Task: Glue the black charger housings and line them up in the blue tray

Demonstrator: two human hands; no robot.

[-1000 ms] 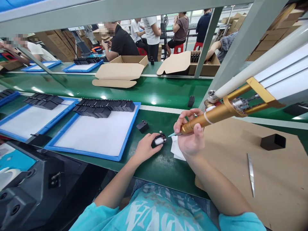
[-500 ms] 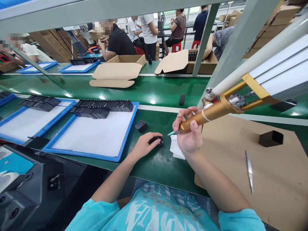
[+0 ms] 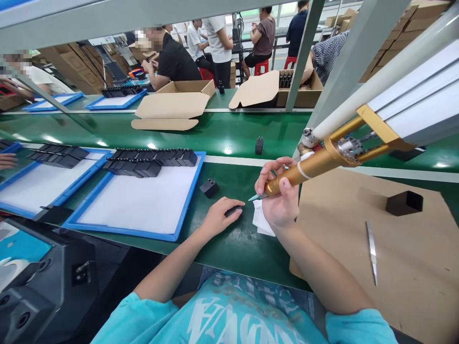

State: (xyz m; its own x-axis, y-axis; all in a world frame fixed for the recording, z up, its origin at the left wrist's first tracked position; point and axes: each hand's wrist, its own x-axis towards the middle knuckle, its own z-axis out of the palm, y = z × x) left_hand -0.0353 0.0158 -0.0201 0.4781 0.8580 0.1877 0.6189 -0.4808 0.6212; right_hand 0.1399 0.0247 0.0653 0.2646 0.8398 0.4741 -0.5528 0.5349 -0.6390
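My left hand [image 3: 219,216] is closed over a small black piece [image 3: 234,210] on the green bench, the fingers covering most of it. My right hand [image 3: 280,198] grips a gold cylindrical glue dispenser [image 3: 304,170], its thumb along the near side. The dispenser's teal tapered nozzle [image 3: 255,197] points left, a little to the right of my left fingertips and apart from the piece. Behind my left hand lies a black plug adapter [image 3: 209,188] with its prongs up. A folded white cloth [image 3: 261,220] rests under my right wrist.
Blue-rimmed trays [image 3: 191,200] with rows of black adapters [image 3: 143,162] stand left. A cardboard sheet [image 3: 333,239] at right bears tweezers [image 3: 372,253] and a black housing [image 3: 405,203]. One adapter [image 3: 259,145] sits on the green conveyor [image 3: 229,131]. Co-workers [image 3: 179,62] sit beyond.
The adapter on the conveyor has moved left. My left fingers now reach further over the black piece and hide more of it. Another person's hand has appeared at the left edge.
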